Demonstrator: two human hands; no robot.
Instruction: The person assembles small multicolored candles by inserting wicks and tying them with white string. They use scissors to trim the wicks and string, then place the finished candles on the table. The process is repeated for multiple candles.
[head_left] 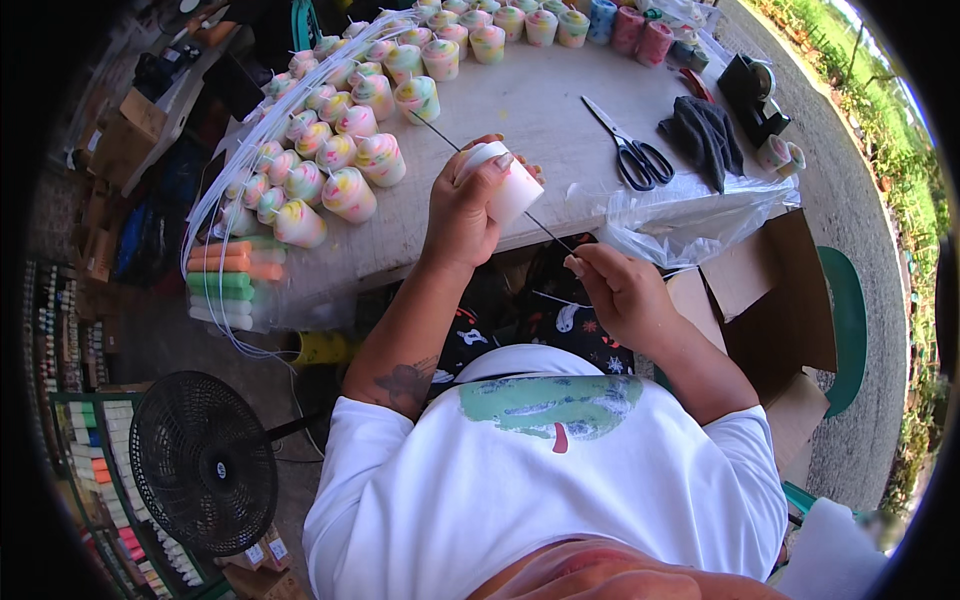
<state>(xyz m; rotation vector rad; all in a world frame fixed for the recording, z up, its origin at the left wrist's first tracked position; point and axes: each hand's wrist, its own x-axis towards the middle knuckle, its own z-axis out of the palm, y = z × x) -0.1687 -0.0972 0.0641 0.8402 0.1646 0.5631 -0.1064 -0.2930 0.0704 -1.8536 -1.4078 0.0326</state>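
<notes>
My left hand (462,218) is closed round a short, pale pink-white candle (514,192), held tilted above the table's near edge. A thin dark metal rod (548,232) runs through the candle and sticks out at both ends. The fingers of my right hand (628,292) pinch the rod's lower end, close to my lap. To the left of my hands, rows of swirled pastel candles (379,160) with peaked tops stand on the table (520,95). A bundle of long white wicks (232,135) lies across the table's left side.
Orange, green and white stick candles (222,283) lie at the left corner. Scissors (640,160), a black cloth (702,138) and a tape dispenser (752,95) are on the right. Clear plastic (672,232) hangs over the edge near an open cardboard box (785,310). A black fan (203,463) stands lower left.
</notes>
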